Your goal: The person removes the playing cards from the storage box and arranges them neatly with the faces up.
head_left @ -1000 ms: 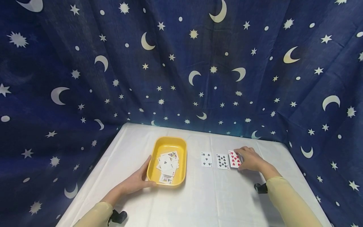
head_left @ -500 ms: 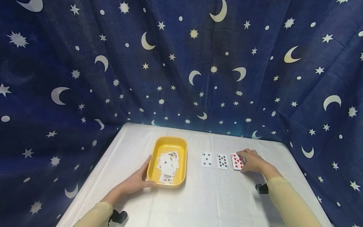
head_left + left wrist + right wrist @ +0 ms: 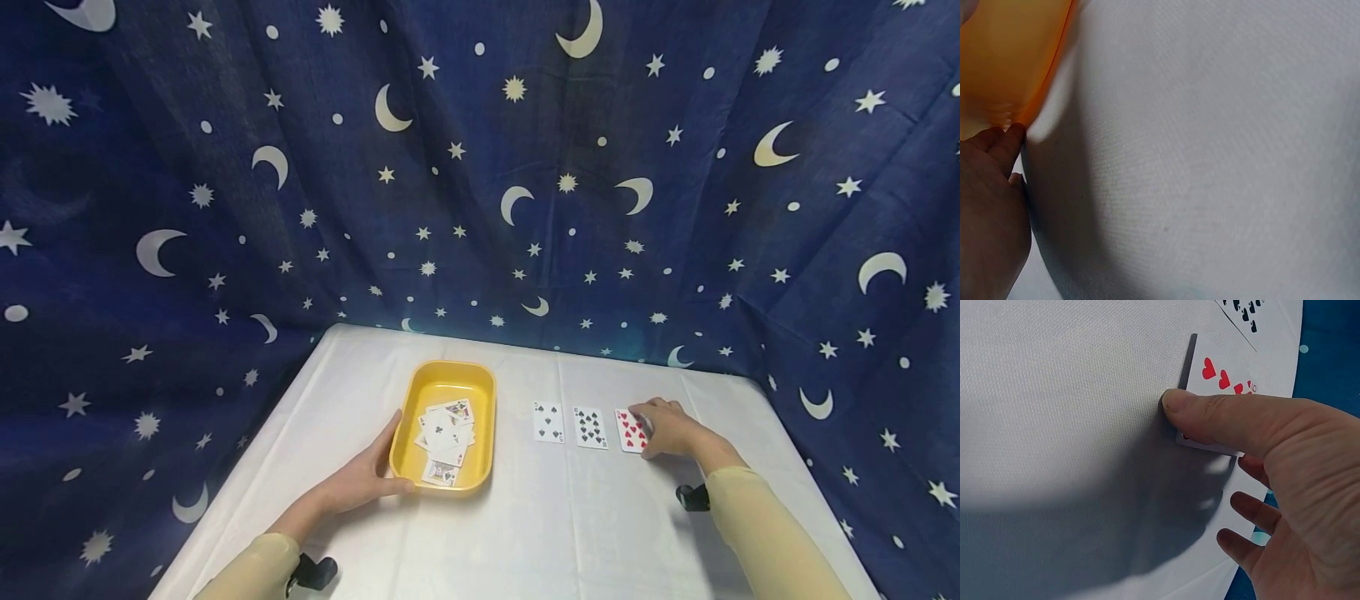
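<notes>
At the right of the table, the right grip is nearly closed between thumb and forefinger, pinching the heart card by its edges; its other fingers lie clear of the card; whether the card lies fully flat I cannot tell. Just left of it lies one spade card, then the five of spades, both face up; further left, the left grip is spread wide, fingers along the yellow tray, thumb by its near corner; loose cards overlap inside.
</notes>
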Demonstrator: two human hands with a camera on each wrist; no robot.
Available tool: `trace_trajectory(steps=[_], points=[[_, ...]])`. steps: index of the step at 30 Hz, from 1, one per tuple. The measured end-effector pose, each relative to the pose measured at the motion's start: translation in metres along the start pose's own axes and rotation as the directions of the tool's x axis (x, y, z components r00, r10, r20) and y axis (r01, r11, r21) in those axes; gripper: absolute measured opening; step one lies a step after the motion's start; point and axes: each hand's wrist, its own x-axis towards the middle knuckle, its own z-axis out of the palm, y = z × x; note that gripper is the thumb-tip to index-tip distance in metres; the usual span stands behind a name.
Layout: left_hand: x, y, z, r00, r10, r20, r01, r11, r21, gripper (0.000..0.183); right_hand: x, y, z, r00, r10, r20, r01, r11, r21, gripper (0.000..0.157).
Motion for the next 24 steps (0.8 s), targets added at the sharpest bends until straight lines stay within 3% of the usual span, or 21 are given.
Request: trace_trajectory(steps=[13, 24], points=[[0.0002, -0.0008, 0.0007, 1.0, 0.003, -0.008, -0.003, 1.0, 0.001, 0.125, 0.0033, 0.0014, -0.0001, 0.999, 0.031, 0.028, -0.032, 0.999, 0.014, 0.088], [-0.0007, -0.0002, 0.0, 1.0, 0.006, -0.003, -0.006, 1.0, -0.005, 0.124, 0.0055, 0.0041, 0.0001, 0.999, 0.01, 0.035, -0.011, 0.999, 0.033, 0.088]])
